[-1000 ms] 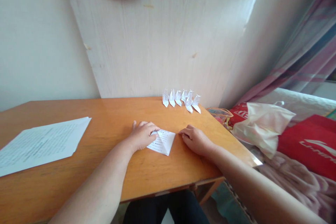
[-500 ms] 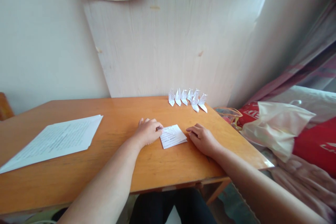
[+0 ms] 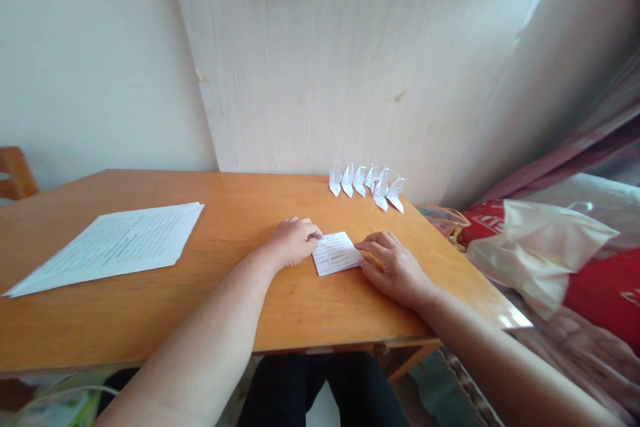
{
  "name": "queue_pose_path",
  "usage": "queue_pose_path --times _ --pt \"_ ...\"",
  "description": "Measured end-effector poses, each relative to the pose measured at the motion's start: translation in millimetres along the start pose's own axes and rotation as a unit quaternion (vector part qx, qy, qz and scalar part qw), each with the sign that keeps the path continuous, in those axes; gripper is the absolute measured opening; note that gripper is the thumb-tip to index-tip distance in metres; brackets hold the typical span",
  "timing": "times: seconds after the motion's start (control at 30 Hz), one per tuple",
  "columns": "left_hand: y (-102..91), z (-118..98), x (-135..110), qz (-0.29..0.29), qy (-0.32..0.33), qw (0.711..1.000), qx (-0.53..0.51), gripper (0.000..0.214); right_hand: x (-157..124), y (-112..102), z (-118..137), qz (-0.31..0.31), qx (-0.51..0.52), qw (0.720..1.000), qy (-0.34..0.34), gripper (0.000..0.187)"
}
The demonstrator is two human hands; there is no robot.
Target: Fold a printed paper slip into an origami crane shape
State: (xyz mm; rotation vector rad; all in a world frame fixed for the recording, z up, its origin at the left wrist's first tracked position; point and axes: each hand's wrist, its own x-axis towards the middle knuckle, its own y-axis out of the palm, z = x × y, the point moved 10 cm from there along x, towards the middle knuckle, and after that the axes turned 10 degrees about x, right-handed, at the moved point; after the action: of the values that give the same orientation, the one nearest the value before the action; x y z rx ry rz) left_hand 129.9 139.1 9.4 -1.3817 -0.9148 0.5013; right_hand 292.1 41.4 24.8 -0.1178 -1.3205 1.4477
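A small folded sheet of printed paper (image 3: 337, 255) lies flat on the wooden table in front of me, roughly square. My left hand (image 3: 297, 240) has its fingers curled, with thumb and forefinger closed on the paper's upper left corner. At the paper's right edge, my right hand (image 3: 393, 267) rests with forefinger and thumb against it, gripping lightly. Several folded paper cranes (image 3: 360, 180) stand grouped near the table's back edge, beyond both hands.
A stack of printed sheets (image 3: 135, 240) lies on the left of the wooden table (image 3: 210, 320). Past the table's right edge are a pale plastic bag (image 3: 540, 247) and red bags (image 3: 607, 293). A chair back (image 3: 17, 170) shows at far left.
My right hand has moved in to touch the paper's right edge. The lower layer that stuck out at the right no longer shows. The whole view has shifted slightly.
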Motion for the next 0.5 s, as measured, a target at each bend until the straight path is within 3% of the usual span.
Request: queue_pose_path --times 0.1,0.5 --pt "2.5 -0.2 0.4 0.001 0.007 1.0 -0.01 0.026 1.1 2.9 7.9 0.013 -0.001 1.0 -0.026 0.035" --pt "3.7 2.4 -0.2 0.024 -0.014 0.999 -0.025 0.027 1.0 7.2 -2.9 0.031 0.021 0.999 0.001 0.025"
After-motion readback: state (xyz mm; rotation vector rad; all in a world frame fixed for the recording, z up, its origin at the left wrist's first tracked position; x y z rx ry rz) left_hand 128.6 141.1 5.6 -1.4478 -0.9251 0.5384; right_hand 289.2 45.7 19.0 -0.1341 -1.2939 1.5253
